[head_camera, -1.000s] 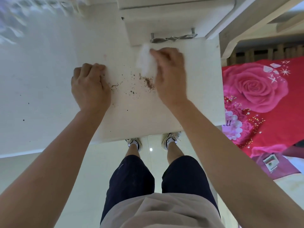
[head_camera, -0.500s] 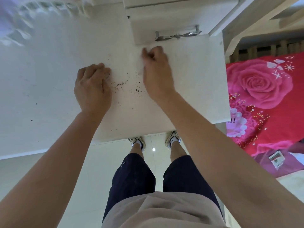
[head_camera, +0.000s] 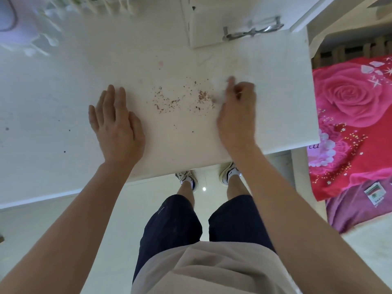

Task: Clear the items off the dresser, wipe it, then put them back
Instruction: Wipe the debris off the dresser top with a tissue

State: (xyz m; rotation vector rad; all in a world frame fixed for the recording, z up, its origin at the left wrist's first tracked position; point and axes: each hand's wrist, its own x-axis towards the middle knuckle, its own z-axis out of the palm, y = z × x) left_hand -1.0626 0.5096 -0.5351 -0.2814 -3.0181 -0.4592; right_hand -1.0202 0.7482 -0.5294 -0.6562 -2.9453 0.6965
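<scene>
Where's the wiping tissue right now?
In the head view, the tissue is pinched in the right hand on the dresser top, just right of the brown crumbs.

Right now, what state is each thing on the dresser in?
dresser top: speckled with dirt, not yet wiped clean
crumbs: scattered loose between the hands
tissue: bunched, on the top beside the crumbs
right hand: grips tissue
left hand: flat, fingers straight, resting on the top

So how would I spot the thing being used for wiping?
Find the white dresser top. Right of the brown crumbs scattered mid-surface, the right hand grips a crumpled white tissue. It is the only soft, wrinkled thing there.
</scene>
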